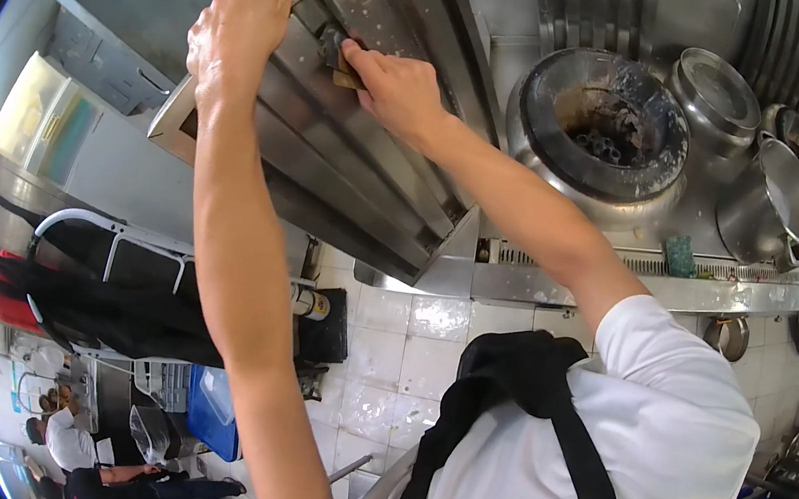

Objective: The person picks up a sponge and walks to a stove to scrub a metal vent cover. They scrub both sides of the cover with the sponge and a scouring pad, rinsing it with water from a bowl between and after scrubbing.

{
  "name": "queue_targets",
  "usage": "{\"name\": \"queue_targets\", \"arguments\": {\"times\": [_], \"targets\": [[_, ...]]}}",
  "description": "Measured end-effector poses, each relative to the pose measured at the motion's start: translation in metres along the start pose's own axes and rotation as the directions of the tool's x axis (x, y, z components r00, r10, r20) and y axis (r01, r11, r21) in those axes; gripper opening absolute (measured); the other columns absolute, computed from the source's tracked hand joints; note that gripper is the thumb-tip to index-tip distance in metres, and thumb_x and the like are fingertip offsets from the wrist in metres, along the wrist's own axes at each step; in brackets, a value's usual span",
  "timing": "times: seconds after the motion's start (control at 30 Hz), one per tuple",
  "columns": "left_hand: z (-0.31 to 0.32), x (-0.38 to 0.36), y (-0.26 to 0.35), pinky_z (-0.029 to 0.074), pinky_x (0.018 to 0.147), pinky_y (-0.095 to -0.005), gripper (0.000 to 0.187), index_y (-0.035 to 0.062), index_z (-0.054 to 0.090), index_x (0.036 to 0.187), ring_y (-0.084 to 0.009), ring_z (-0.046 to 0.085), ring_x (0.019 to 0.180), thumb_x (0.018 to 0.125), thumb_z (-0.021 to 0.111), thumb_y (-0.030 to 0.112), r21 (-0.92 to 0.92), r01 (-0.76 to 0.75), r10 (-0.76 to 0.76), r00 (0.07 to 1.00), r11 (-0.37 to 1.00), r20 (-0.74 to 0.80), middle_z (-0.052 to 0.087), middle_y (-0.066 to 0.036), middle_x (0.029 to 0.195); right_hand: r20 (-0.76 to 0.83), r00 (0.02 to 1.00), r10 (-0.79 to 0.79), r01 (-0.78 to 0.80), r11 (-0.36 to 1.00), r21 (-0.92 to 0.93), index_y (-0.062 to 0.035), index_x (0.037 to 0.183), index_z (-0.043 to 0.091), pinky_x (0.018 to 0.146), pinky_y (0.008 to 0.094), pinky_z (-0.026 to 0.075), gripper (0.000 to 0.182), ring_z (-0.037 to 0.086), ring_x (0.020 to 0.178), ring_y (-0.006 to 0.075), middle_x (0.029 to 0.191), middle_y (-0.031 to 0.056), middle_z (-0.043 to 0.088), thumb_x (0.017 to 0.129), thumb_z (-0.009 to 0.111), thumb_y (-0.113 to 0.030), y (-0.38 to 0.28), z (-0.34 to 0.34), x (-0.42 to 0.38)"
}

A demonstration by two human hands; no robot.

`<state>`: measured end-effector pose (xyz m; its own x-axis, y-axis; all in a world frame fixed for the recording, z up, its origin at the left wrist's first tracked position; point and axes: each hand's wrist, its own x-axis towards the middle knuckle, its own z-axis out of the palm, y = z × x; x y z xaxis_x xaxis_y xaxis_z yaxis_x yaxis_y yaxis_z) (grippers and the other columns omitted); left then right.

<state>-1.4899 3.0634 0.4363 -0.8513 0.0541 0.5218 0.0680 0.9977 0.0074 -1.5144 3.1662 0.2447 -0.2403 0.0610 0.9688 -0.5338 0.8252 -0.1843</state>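
Kitchen, commercial, seen from my head camera with a strong fisheye tilt: white tiled floor (408,341) across the middle, steel everywhere above.

Item 1. Steel hood (353,142), a long louvred panel running from 12 o'clock down to about 6 o'clock of its own span, tilted across the upper centre. This is the piece being worked on.

Item 2. Left hand (241,32), at 11 o'clock of the hood. Fingers curled over the upper edge, index finger raised along it; the grip is closed on the hood rim, steadying it.

Item 3. Right hand (396,88), just right of the left, flat against the hood face. Fingers press a small dark pad (337,50) onto the metal; the grip is closed on that pad.

Item 4. Wok burner (603,125), round and sooty, at 2 o'clock, well apart from both hands.

Item 5. Pots (781,189), stacked steel, at 3 o'clock along the table.

Item 6. Other people, at 7 o'clock, small and far off, near a blue bin (216,417).

Step in hand, as I judge it: scrubbing the hood face, partway through. Next move calls for firm pressure on the pad, stroking along the louvre, while my left hand braces against the push.
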Motion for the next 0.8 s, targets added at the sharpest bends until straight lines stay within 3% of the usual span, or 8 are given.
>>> {"name": "queue_targets", "arguments": {"times": [0.13,0.27,0.4,0.47,0.53,0.67,0.73,0.8], "targets": [[0.003,0.014,-0.003,0.05,0.092,-0.0485,0.076,0.0161,0.074,0.11,-0.04,0.063,0.111,0.087,0.038,0.08,0.013,-0.039,0.039,0.999,0.999,0.027,0.07,-0.019,0.112,-0.064,0.997,-0.036,0.039,0.997,0.059,-0.0099,0.12,0.058,0.057,0.0376,0.052,0.05,0.068,0.073,0.0225,0.087,0.0025,0.067,0.072,0.07,-0.009,0.001,0.005,0.042],[0.007,0.013,-0.009,0.05,0.093,-0.0495,0.08,0.0146,0.074,0.11,-0.0408,0.063,0.109,0.087,0.036,0.081,0.005,-0.014,0.014,0.999,1.0,0.033,0.07,-0.019,0.11,0.097,0.992,0.079,-0.088,0.992,0.091,-0.0103,0.118,0.058,0.058,0.039,0.051,0.048,0.067,0.075,0.0257,0.089,0.0033,0.067,0.072,0.071,-0.01,0.012,0.009,-0.037],[0.015,0.029,-0.017,0.05,0.092,-0.0502,0.081,0.0148,0.074,0.108,-0.041,0.064,0.107,0.087,0.034,0.082,0.03,-0.032,0.031,0.999,0.999,0.045,0.071,-0.019,0.107,0.127,0.99,0.056,-0.07,0.991,0.111,-0.0113,0.121,0.057,0.059,0.0395,0.051,0.05,0.067,0.076,0.027,0.09,0.0043,0.067,0.073,0.071,-0.009,0.012,0.013,-0.01],[0.019,0.032,-0.017,0.05,0.091,-0.0503,0.081,0.0149,0.074,0.107,-0.0414,0.064,0.107,0.087,0.034,0.082,0.002,-0.041,0.041,0.999,0.999,0.003,0.071,-0.019,0.107,-0.018,1.0,0.004,-0.001,0.99,0.144,-0.012,0.126,0.056,0.059,0.04,0.052,0.053,0.067,0.075,0.0274,0.086,0.0053,0.065,0.075,0.07,-0.008,0.007,0.026,0.043],[0.02,0.03,-0.018,0.049,0.091,-0.0504,0.08,0.0151,0.074,0.107,-0.0418,0.064,0.106,0.087,0.034,0.082,-0.012,-0.047,0.047,0.999,0.999,-0.024,0.071,-0.02,0.106,-0.049,0.999,0.021,-0.013,0.986,0.165,-0.012,0.124,0.058,0.059,0.0392,0.053,0.049,0.067,0.072,0.0267,0.081,0.0051,0.063,0.077,0.069,-0.007,0.01,0.017,0.013],[0.013,0.024,-0.015,0.049,0.092,-0.0499,0.081,0.0148,0.074,0.107,-0.0424,0.063,0.106,0.087,0.034,0.082,0.019,-0.007,0.006,1.0,1.0,0.028,0.071,-0.019,0.105,0.184,0.981,0.069,-0.074,0.997,0.02,-0.0121,0.119,0.061,0.054,0.0352,0.052,0.046,0.066,0.069,0.0205,0.077,0.0014,0.061,0.074,0.068,-0.006,0.027,0.023,-0.045],[0.014,0.03,-0.01,0.049,0.092,-0.0495,0.081,0.0144,0.074,0.107,-0.0422,0.063,0.105,0.087,0.034,0.082,0.028,-0.04,0.039,0.999,0.999,0.023,0.071,-0.019,0.105,0.007,0.999,-0.046,0.045,0.995,0.087,-0.0116,0.121,0.061,0.053,0.0343,0.052,0.05,0.066,0.069,0.0195,0.078,0.0014,0.061,0.072,0.068,-0.005,0.017,0.021,0.011],[0.018,0.027,-0.013,0.049,0.092,-0.0494,0.081,0.0147,0.074,0.106,-0.042,0.063,0.105,0.087,0.034,0.082,0.019,-0.046,0.047,0.998,0.999,-0.033,0.071,-0.019,0.104,-0.018,0.999,-0.04,0.041,0.997,0.062,-0.0111,0.12,0.061,0.053,0.0346,0.052,0.049,0.066,0.07,0.0198,0.078,0.0019,0.061,0.072,0.068,-0.006,0.017,0.025,0.031]]}}
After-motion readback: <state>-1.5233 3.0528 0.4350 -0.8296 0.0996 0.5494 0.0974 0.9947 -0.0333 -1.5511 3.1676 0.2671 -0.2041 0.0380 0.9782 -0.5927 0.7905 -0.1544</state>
